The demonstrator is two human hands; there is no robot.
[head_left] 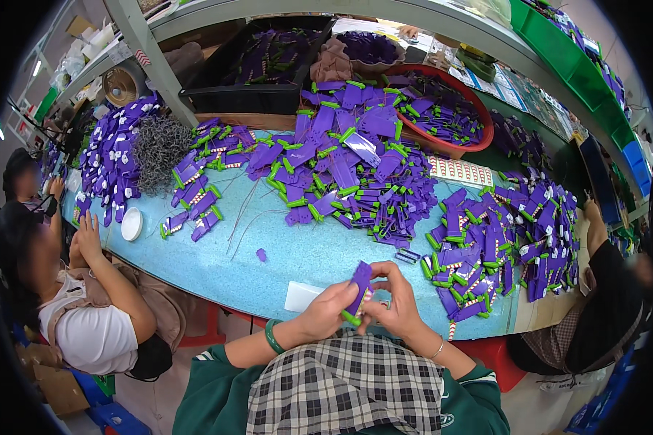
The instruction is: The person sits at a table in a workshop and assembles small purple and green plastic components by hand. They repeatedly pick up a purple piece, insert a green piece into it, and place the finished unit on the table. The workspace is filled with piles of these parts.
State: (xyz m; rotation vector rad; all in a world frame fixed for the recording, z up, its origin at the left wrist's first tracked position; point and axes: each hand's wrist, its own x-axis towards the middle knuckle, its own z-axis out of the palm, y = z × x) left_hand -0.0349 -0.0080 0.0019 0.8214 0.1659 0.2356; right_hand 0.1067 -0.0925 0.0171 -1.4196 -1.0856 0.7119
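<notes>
Close to the table's front edge, a purple plastic part (360, 278) with a green end is held up between my hands. My left hand (323, 317) is closed round its lower side, thumb across it. The fingers of my right hand (397, 310) are bent in a pinch at its right side, where a light patch with reddish marks shows. Whether a separate small piece sits in that pinch is hidden by the fingers. Beside my left hand lies a white flat rectangular piece (301, 296). A dark narrow frame-shaped piece (407, 256) lies beyond my right hand.
Large heaps of purple-green parts lie at the middle (370, 170) and right (479, 250). A sheet of striped stickers (460, 172), a red basin (484, 119), a black crate (243, 96), grey springy pieces (162, 151) and a white bowl (131, 224) surround them. Co-workers sit left (94, 319) and right (595, 304).
</notes>
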